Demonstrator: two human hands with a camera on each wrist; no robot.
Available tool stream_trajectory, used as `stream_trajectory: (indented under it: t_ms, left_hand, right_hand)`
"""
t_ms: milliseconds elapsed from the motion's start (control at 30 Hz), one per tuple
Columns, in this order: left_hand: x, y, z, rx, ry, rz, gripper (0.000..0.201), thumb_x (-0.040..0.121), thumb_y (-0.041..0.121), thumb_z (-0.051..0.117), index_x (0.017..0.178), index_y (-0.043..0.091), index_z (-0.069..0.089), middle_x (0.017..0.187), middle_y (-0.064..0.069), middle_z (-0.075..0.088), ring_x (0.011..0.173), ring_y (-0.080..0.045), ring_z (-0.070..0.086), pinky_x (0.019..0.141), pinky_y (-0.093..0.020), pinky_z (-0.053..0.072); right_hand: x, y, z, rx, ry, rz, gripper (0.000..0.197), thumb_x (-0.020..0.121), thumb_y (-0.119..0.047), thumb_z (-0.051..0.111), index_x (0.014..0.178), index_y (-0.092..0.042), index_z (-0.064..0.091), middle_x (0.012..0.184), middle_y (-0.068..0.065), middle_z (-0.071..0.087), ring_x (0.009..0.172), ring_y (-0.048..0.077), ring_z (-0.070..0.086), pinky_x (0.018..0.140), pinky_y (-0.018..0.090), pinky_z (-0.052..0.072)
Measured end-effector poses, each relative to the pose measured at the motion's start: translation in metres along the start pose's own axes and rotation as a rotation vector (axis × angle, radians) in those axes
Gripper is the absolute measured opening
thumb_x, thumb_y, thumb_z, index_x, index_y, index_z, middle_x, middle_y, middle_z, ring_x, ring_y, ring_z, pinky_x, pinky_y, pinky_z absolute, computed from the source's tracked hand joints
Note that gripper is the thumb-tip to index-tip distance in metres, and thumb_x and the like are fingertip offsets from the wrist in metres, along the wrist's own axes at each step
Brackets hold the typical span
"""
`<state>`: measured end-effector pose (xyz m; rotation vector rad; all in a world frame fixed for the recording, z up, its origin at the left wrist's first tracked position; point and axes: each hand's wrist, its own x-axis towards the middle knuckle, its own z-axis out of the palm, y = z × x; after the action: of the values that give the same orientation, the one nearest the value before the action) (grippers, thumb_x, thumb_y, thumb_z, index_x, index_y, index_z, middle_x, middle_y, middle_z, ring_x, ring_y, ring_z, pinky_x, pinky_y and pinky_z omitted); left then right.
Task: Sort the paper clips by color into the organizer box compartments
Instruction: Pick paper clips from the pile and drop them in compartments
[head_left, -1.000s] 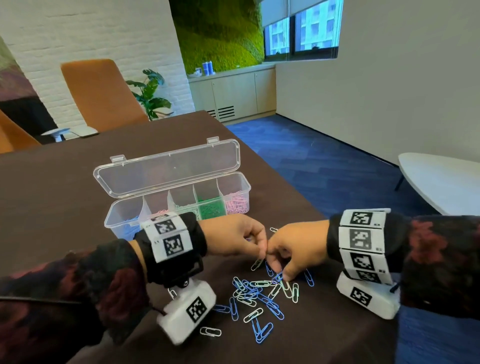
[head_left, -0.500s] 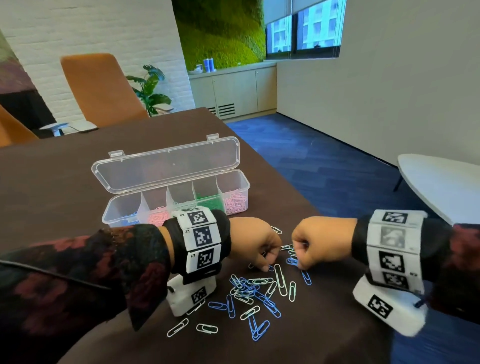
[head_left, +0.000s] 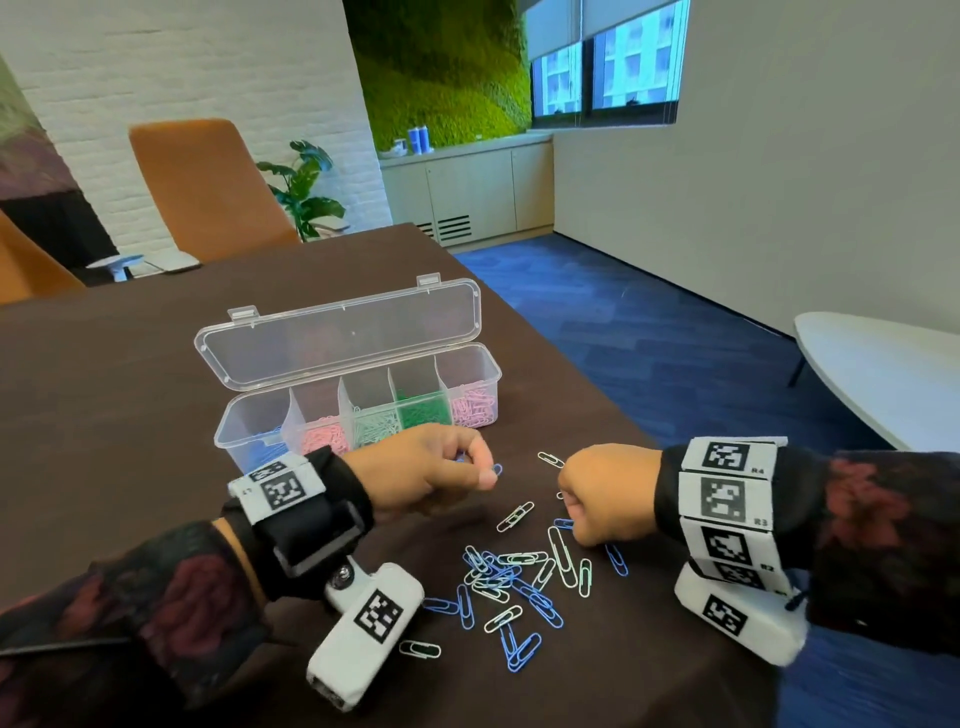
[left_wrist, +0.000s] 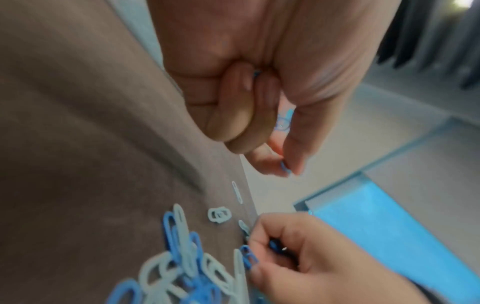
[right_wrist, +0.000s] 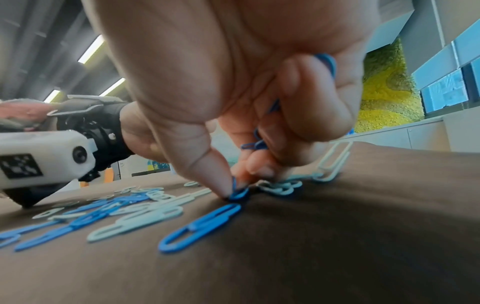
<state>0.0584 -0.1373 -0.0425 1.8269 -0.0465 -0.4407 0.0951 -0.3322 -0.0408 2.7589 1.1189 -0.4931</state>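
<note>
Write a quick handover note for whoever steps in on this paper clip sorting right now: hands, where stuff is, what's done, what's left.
Left hand: raised above the table, pinching blue clips between thumb and fingers.
Right hand: down at the pile, already holding blue clips and pinching another off the brown table.
Organizer box: open, lid tilted back, standing beyond the hands. Its compartments already hold blue, pink, pale green, dark green and light pink clips.
Left to do: the loose pile of blue and pale clips between the hands, plus what both hands hold.
</note>
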Motion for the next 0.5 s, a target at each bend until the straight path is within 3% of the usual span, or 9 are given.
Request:
stream_trajectory:
  t_ms: [100, 200, 267, 333, 400, 500]
  left_hand:
    - [-0.006, -0.003, -0.002, -0.414, 0.058, -0.075, 0.022, 0.073, -0.002, 0.056, 0.092, 0.009, 0.054, 0.063, -0.001, 0.041, 0.035, -0.001, 0.021, 0.032, -0.010, 0.015]
    - [-0.014, -0.001, -0.004, -0.697, 0.070, -0.144, 0.014, 0.078, 0.003, 0.043, 0.089, 0.007, 0.050, 0.063, -0.002, 0.042, 0.036, -0.004, 0.026, 0.032, -0.013, 0.016]
    - [-0.017, -0.001, -0.004, -0.762, 0.051, -0.181, 0.006, 0.082, 0.006, 0.041, 0.082, 0.009, 0.047, 0.064, -0.003, 0.042, 0.038, -0.006, 0.029, 0.031, -0.014, 0.020]
    - [-0.019, -0.001, 0.001, -0.775, 0.030, -0.211, 0.009, 0.082, 0.012, 0.042, 0.076, 0.010, 0.047, 0.063, -0.003, 0.043, 0.040, -0.008, 0.033, 0.030, -0.014, 0.024]
    - [-0.021, -0.002, 0.005, -0.766, 0.012, -0.237, 0.013, 0.081, 0.017, 0.043, 0.072, 0.009, 0.048, 0.062, -0.004, 0.044, 0.040, -0.009, 0.036, 0.031, -0.014, 0.025]
    - [-0.023, -0.002, 0.009, -0.745, 0.016, -0.260, 0.015, 0.082, 0.021, 0.045, 0.070, 0.012, 0.047, 0.056, 0.000, 0.038, 0.036, -0.007, 0.030, 0.029, -0.013, 0.018]
  right_hand:
    - [0.001, -0.001, -0.003, 0.071, -0.017, -0.010, 0.010, 0.087, -0.019, 0.054, 0.084, -0.010, 0.057, 0.081, 0.007, 0.054, 0.071, 0.019, 0.047, 0.058, 0.026, 0.037]
    - [0.003, 0.006, -0.013, 0.303, 0.026, -0.025, 0.019, 0.085, -0.017, 0.056, 0.067, -0.015, 0.052, 0.068, 0.000, 0.053, 0.060, 0.013, 0.044, 0.058, 0.023, 0.037]
    - [0.004, 0.009, -0.021, 0.493, 0.053, -0.028, 0.023, 0.083, -0.015, 0.059, 0.061, -0.021, 0.055, 0.063, -0.003, 0.053, 0.056, 0.012, 0.043, 0.056, 0.022, 0.038]
    - [0.004, 0.008, -0.026, 0.745, 0.053, -0.046, 0.022, 0.083, -0.008, 0.059, 0.062, -0.018, 0.059, 0.058, 0.002, 0.050, 0.049, 0.013, 0.038, 0.045, 0.018, 0.031]
    - [0.006, 0.006, -0.029, 1.052, 0.082, -0.059, 0.025, 0.083, 0.004, 0.055, 0.063, -0.011, 0.053, 0.055, 0.004, 0.048, 0.041, 0.009, 0.032, 0.037, 0.015, 0.022]
    - [0.013, 0.007, -0.028, 1.375, 0.118, -0.069, 0.032, 0.084, 0.013, 0.046, 0.062, -0.010, 0.041, 0.057, 0.005, 0.058, 0.037, 0.004, 0.031, 0.034, 0.013, 0.017]
